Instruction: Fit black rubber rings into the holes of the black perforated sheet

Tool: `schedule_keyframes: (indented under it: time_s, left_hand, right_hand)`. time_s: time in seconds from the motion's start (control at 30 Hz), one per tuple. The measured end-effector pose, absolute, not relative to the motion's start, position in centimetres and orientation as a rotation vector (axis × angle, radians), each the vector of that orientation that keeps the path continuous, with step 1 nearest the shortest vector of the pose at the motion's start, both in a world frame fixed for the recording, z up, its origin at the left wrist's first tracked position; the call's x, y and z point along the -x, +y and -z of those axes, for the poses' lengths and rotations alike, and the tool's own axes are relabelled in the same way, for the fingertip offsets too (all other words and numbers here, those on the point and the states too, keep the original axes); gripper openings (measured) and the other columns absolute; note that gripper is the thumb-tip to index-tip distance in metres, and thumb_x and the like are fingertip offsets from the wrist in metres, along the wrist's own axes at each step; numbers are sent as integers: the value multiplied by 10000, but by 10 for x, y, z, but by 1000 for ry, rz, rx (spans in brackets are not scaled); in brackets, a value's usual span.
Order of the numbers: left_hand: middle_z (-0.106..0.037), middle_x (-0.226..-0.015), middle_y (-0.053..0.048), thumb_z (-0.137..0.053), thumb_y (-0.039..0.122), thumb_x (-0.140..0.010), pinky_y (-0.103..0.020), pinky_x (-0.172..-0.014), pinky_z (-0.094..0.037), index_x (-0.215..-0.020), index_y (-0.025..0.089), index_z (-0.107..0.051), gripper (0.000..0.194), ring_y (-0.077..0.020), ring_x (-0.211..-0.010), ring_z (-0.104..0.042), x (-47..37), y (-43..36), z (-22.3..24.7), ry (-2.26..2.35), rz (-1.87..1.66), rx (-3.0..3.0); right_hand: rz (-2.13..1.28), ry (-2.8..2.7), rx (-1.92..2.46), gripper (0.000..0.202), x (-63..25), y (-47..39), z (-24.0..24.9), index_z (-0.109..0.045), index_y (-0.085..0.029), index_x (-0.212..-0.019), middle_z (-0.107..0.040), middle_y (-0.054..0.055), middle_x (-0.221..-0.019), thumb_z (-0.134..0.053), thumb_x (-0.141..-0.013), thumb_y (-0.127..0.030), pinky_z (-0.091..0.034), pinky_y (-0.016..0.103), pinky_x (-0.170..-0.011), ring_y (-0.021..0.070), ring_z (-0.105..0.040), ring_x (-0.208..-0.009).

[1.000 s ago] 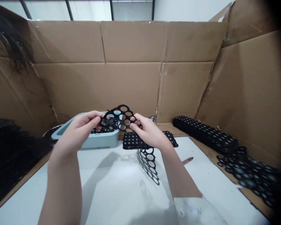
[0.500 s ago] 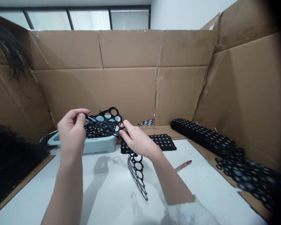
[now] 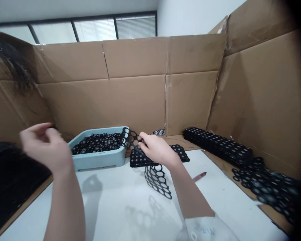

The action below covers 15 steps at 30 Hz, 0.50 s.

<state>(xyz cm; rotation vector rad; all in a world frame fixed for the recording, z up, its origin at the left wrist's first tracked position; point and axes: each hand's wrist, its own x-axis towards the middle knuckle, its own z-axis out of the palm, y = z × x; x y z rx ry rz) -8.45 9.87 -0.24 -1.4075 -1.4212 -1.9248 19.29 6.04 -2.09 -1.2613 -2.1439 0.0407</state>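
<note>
My right hand (image 3: 158, 150) pinches a floppy black sheet of joined rings (image 3: 158, 178). One end of the sheet sticks out left of my fingers over the bin's corner, and the other hangs below my hand above the white table. My left hand (image 3: 46, 145) is raised at the left, thumb and fingers pinched together; a small dark bit shows at the fingertips, too little to name. Between the hands stands a light blue bin (image 3: 97, 161) holding many loose black rings (image 3: 100, 142). Behind my right hand lies a flat stack of black ring sheets (image 3: 141, 159).
A long stack of black perforated sheets (image 3: 215, 145) and a loose heap of ring pieces (image 3: 268, 187) lie on the right. A reddish pointed strip (image 3: 199, 176) rests on the white table (image 3: 110, 207). Cardboard walls (image 3: 135, 100) surround it. Dark fibres (image 3: 12, 180) pile up left.
My left hand has left the ring sheet and moved left, away from the bin. My right hand, still holding the sheet, has shifted slightly right, and more of the bin shows.
</note>
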Motion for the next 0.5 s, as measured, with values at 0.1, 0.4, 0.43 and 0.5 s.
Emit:
schedule_keyframes:
  time_s: [0.1,0.4,0.43,0.5]
  left_hand:
    - [-530,-888,-64,-349,205,-810,-272,-725,-381,-932,148,-512,212,-176,-806,-507,67,122,18,-1503,1587,1496]
    - [-613,-772,-21,-412,167,-701,-265,-702,-422,-799,186,-543,165,-171,-717,-571,67,142,28,-1726,1350,1892]
    - [-612,-776,-22,-413,175,-704,-265,-706,-422,-805,185,-534,158,-170,-718,-572,68,140,27,-1736,1364,1874]
    - [-611,-765,-25,-425,177,-694,-267,-703,-423,-786,184,-522,135,-173,-717,-575,70,139,26,-1764,1346,1884]
  right_hand:
    - [-86,-2146,1203,113,-189,60,22,-463,-202,-870,-612,32,-808,-361,-844,-244,-301,229,-561,157,-541,-699]
    - [-137,-1976,1202,120,-191,63,18,-461,-197,-845,-569,3,-723,-363,-833,-265,-272,215,-519,111,-470,-572]
    - [-141,-1976,1195,123,-190,63,18,-463,-196,-843,-564,2,-717,-363,-832,-267,-270,215,-517,109,-464,-566]
    - [-155,-1979,1182,120,-188,63,19,-462,-198,-838,-558,-1,-707,-366,-830,-269,-270,213,-516,108,-458,-563]
